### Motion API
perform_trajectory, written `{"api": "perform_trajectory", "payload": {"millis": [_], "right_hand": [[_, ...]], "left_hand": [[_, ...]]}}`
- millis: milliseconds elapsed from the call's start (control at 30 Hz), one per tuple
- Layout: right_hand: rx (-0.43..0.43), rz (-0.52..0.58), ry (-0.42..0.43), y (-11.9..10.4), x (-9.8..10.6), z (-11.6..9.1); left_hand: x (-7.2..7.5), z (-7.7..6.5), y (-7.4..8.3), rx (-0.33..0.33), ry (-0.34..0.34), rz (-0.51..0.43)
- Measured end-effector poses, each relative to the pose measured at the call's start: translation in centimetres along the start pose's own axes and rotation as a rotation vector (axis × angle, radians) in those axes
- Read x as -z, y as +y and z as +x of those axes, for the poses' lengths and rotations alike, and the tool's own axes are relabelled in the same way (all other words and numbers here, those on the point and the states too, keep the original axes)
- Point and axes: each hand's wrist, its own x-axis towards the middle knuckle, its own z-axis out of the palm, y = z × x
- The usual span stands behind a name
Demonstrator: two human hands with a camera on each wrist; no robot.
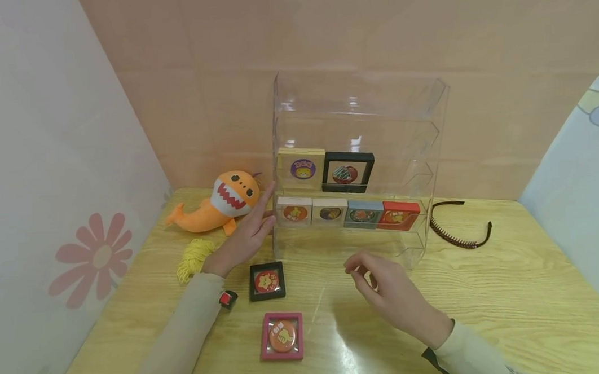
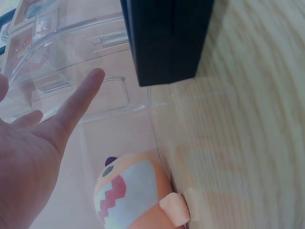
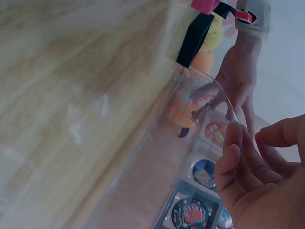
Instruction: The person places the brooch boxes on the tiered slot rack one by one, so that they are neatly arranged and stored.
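Note:
A clear acrylic rack (image 1: 362,116) stands at the back. My left hand (image 1: 241,243) lies against its left side with straight fingers, and the left wrist view shows that hand (image 2: 43,148) holding nothing. My right hand (image 1: 386,290), loosely curled and holding nothing, hovers before the bottom of the rack. A yellow framed badge (image 1: 285,179) and a black framed badge (image 1: 346,170) share one shelf. Below them, pale pink (image 1: 294,211), white (image 1: 329,213), blue-grey (image 1: 363,214) and red (image 1: 398,215) framed badges line up. Another black frame (image 1: 266,281) and a pink frame (image 1: 282,336) lie on the table.
An orange shark plush (image 1: 239,193) sits left of the rack, behind my left hand. Beside my left wrist is a bundle of yellow cord (image 1: 193,257). A dark headband (image 1: 454,238) lies right of the rack on the wood-grain table (image 1: 518,288).

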Motion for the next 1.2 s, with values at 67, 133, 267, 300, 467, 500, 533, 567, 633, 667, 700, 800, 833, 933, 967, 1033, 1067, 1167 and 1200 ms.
{"api": "perform_trajectory", "payload": {"millis": [67, 133, 267, 300, 467, 500, 533, 567, 633, 667, 700, 800, 833, 933, 967, 1033, 1067, 1167, 1200], "right_hand": [[-0.005, 0.005, -0.021, -0.1, -0.5, -0.1], [-0.004, 0.014, -0.045, -0.3, -1.0, -0.3], [-0.01, 0.014, -0.121, -0.8, -1.7, -0.6], [-0.018, 0.011, -0.15, -1.0, -1.8, -0.6], [-0.057, -0.056, -0.322, -1.9, -2.6, -1.0], [-0.06, -0.072, -0.352, -2.0, -2.8, -1.1], [-0.058, -0.09, -0.376, -2.1, -2.9, -1.2], [-0.054, -0.103, -0.394, -2.2, -3.1, -1.3], [-0.05, -0.113, -0.414, -2.4, -3.4, -1.5], [-0.049, -0.117, -0.421, -2.5, -3.6, -1.6], [-0.046, -0.122, -0.425, -2.5, -3.7, -1.6], [-0.018, -0.122, -0.435, -2.8, -4.2, -1.8], [-0.007, -0.124, -0.44, -2.9, -4.4, -1.8], [0.022, -0.126, -0.462, -3.1, -4.9, -1.8], [0.024, -0.122, -0.475, -3.2, -5.1, -1.8], [0.024, -0.126, -0.503, -3.3, -5.4, -1.9], [0.019, -0.123, -0.521, -3.3, -5.5, -1.9], [-0.003, -0.112, -0.562, -3.6, -5.8, -1.8], [-0.009, -0.107, -0.573, -3.7, -5.8, -1.8]], "left_hand": [[0.0, 0.0, 0.1, 0.0, 0.0, -0.001], [0.0, 0.1, 0.1, -0.002, 0.0, 0.0], [0.1, 0.1, 0.0, -0.014, 0.003, 0.005], [0.1, 0.1, 0.0, -0.016, 0.004, 0.006], [0.1, 0.1, -0.1, -0.02, 0.003, 0.0], [0.0, 0.1, -0.1, -0.019, 0.003, -0.001], [0.0, 0.1, -0.1, -0.019, 0.002, -0.002], [0.0, 0.1, -0.1, -0.019, 0.002, 0.0], [0.1, 0.1, -0.1, -0.016, 0.002, 0.001], [0.1, 0.1, -0.1, -0.017, 0.002, 0.003], [0.1, 0.1, -0.1, -0.017, 0.002, 0.005], [0.1, 0.1, -0.1, -0.017, 0.001, 0.004], [0.1, 0.1, -0.1, -0.016, 0.001, 0.003], [0.1, 0.1, 0.0, -0.013, 0.001, -0.003], [0.1, 0.1, 0.0, -0.012, 0.0, -0.004], [0.1, 0.1, 0.0, -0.008, 0.0, -0.006], [0.1, 0.1, 0.0, -0.01, 0.001, -0.005], [0.1, 0.1, -0.1, -0.015, 0.001, -0.007], [0.1, 0.1, -0.1, -0.016, 0.002, -0.007]]}}
